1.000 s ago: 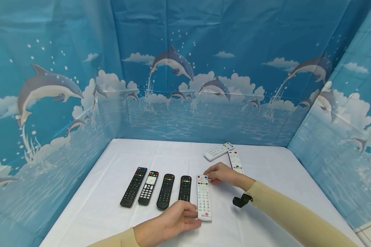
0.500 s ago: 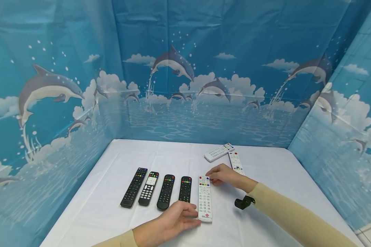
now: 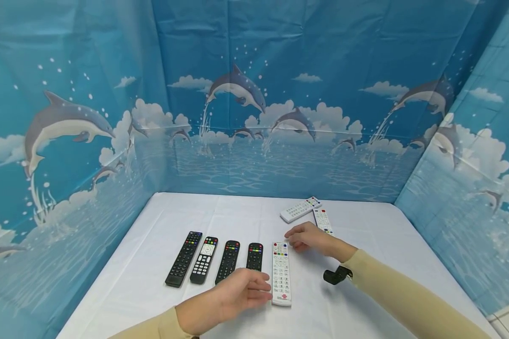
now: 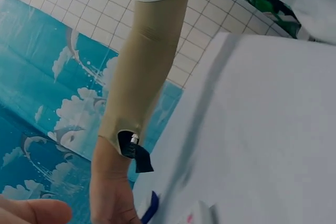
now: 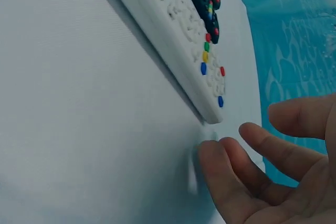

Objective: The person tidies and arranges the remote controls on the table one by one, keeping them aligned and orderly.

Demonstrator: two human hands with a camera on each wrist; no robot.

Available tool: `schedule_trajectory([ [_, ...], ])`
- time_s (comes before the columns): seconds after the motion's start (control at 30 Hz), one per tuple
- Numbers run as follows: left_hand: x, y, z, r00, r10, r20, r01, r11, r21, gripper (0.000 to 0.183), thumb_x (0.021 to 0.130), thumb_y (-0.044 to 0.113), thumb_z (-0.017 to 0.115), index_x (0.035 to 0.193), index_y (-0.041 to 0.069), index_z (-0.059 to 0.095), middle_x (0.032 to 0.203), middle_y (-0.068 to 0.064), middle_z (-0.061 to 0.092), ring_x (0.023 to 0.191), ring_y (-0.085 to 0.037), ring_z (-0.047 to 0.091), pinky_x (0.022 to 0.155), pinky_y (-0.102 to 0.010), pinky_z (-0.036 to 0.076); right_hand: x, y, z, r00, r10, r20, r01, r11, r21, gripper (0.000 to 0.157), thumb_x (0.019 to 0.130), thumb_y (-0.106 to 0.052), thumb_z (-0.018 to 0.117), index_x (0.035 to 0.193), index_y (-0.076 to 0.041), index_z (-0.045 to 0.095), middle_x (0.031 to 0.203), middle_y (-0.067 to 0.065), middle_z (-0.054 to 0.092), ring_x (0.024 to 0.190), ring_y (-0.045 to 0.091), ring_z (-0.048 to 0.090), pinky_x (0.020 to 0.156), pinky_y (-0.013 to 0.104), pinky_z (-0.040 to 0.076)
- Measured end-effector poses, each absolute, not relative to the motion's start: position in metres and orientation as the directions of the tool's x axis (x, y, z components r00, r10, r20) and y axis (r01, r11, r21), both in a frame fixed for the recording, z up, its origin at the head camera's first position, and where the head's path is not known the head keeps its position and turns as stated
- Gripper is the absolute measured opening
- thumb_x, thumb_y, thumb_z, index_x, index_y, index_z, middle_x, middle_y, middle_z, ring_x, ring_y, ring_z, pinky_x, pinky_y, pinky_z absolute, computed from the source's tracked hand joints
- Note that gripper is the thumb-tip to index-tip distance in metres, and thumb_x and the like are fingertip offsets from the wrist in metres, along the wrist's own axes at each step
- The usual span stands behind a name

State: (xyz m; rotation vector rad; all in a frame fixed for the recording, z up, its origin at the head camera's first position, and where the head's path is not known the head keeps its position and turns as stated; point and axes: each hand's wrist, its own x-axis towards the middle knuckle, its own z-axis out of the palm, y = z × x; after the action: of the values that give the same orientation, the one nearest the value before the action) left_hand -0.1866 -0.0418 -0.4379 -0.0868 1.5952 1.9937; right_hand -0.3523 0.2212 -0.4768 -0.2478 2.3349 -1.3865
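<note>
A white remote control (image 3: 281, 275) with a red logo near its lower end lies lengthwise on the white cloth. Just left of that lower end is my left hand (image 3: 237, 292), loosely bent, holding nothing and covering the lower part of two black remotes. My right hand (image 3: 311, 239) hovers by the remote's top right corner. In the right wrist view, a small gap separates the fingertips (image 5: 212, 153) from the white remote's end (image 5: 163, 30). The left wrist view shows little of the left hand, only a finger (image 4: 44, 211) at the lower left.
Several dark remotes stand in a row to the left, among them a long black remote (image 3: 184, 259) and one with white keys (image 3: 204, 260). Behind my right hand lie two more white remotes (image 3: 300, 209). A dolphin-print curtain (image 3: 263, 160) encloses the table's back and sides.
My left hand has drawn back leftward from the white remote's lower end. My right hand has shifted slightly right, away from its top corner. The white remote has moved slightly right.
</note>
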Motion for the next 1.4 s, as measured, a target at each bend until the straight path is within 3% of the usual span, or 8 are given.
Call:
schedule_trajectory([
  [0.2,-0.233,-0.040,-0.395,-0.853,0.413,-0.319,-0.361,-0.026,0.932,0.048,0.092,0.011,0.057,0.137,-0.006,0.055,0.124,-0.021,0.061,0.114,-0.034,0.063,0.102,-0.048,0.049,-0.370,0.229,-0.447,-0.916,-0.255,-0.309,0.205,0.362,-0.909,0.045,0.100,-0.013,0.056,0.141,0.005,0.053,0.134,0.026,0.056,0.109,0.034,0.063,0.093,0.046,0.055],
  [0.33,-0.275,-0.033,-0.384,-0.859,0.426,-0.284,-0.309,0.011,0.951,0.044,0.096,0.014,0.056,0.138,-0.001,0.058,0.132,-0.020,0.060,0.119,-0.034,0.061,0.107,-0.047,0.044,-0.382,0.238,-0.431,-0.917,-0.218,-0.335,0.291,0.212,-0.933,0.053,0.102,-0.017,0.057,0.149,0.003,0.040,0.144,0.028,0.045,0.112,0.032,0.062,0.096,0.042,0.054],
  [0.6,-0.355,-0.011,-0.387,-0.874,0.397,-0.280,-0.266,0.092,0.960,0.039,0.098,0.017,0.058,0.134,0.002,0.062,0.127,-0.020,0.063,0.115,-0.034,0.062,0.107,-0.048,0.043,-0.390,0.246,-0.428,-0.899,-0.133,-0.418,0.428,-0.062,-0.902,0.068,0.105,-0.019,0.051,0.161,-0.008,0.014,0.153,0.028,0.033,0.137,0.038,0.044,0.103,0.038,0.049],
  [0.77,-0.392,0.008,-0.407,-0.888,0.359,-0.287,-0.280,0.072,0.957,0.039,0.096,0.015,0.061,0.132,0.000,0.061,0.129,-0.024,0.061,0.115,-0.039,0.061,0.103,-0.048,0.047,-0.392,0.249,-0.435,-0.895,-0.117,-0.430,0.444,-0.159,-0.882,0.063,0.106,-0.015,0.042,0.161,-0.006,0.012,0.160,0.027,0.020,0.145,0.040,0.031,0.111,0.043,0.040],
  [0.97,-0.422,0.028,-0.438,-0.942,0.220,-0.253,-0.235,0.105,0.966,0.037,0.095,0.016,0.063,0.129,0.001,0.062,0.122,-0.016,0.066,0.124,-0.040,0.056,0.107,-0.050,0.043,-0.395,0.248,-0.447,-0.880,-0.102,-0.463,0.474,-0.225,-0.851,0.063,0.105,-0.015,0.043,0.160,-0.004,0.014,0.163,0.028,0.001,0.148,0.042,0.021,0.112,0.048,0.038],
  [1.07,-0.431,0.036,-0.449,-0.960,0.153,-0.234,-0.204,0.189,0.961,0.041,0.096,0.018,0.062,0.134,0.003,0.060,0.135,-0.014,0.059,0.128,-0.037,0.052,0.106,-0.048,0.045,-0.395,0.246,-0.451,-0.878,-0.096,-0.468,0.476,-0.261,-0.840,0.062,0.105,-0.015,0.043,0.160,-0.002,0.015,0.163,0.028,-0.007,0.148,0.043,0.017,0.112,0.049,0.039],
  [1.27,-0.435,0.049,-0.463,-0.934,0.226,-0.278,-0.225,0.234,0.946,0.056,0.098,0.020,0.061,0.150,0.006,0.047,0.157,-0.012,0.040,0.141,-0.036,0.039,0.112,-0.048,0.038,-0.397,0.243,-0.460,-0.868,-0.064,-0.493,0.482,-0.347,-0.804,0.071,0.105,-0.014,0.045,0.160,0.001,0.002,0.160,0.030,0.006,0.146,0.042,0.022,0.111,0.047,0.040],
  [1.4,-0.434,0.058,-0.464,-0.927,0.241,-0.289,-0.235,0.230,0.944,0.054,0.097,0.022,0.063,0.147,0.005,0.051,0.150,-0.012,0.048,0.137,-0.033,0.044,0.109,-0.045,0.042,-0.399,0.243,-0.463,-0.862,-0.044,-0.504,0.478,-0.400,-0.782,0.078,0.104,-0.013,0.046,0.158,0.002,-0.007,0.160,0.030,0.009,0.146,0.040,0.024,0.111,0.047,0.040],
])
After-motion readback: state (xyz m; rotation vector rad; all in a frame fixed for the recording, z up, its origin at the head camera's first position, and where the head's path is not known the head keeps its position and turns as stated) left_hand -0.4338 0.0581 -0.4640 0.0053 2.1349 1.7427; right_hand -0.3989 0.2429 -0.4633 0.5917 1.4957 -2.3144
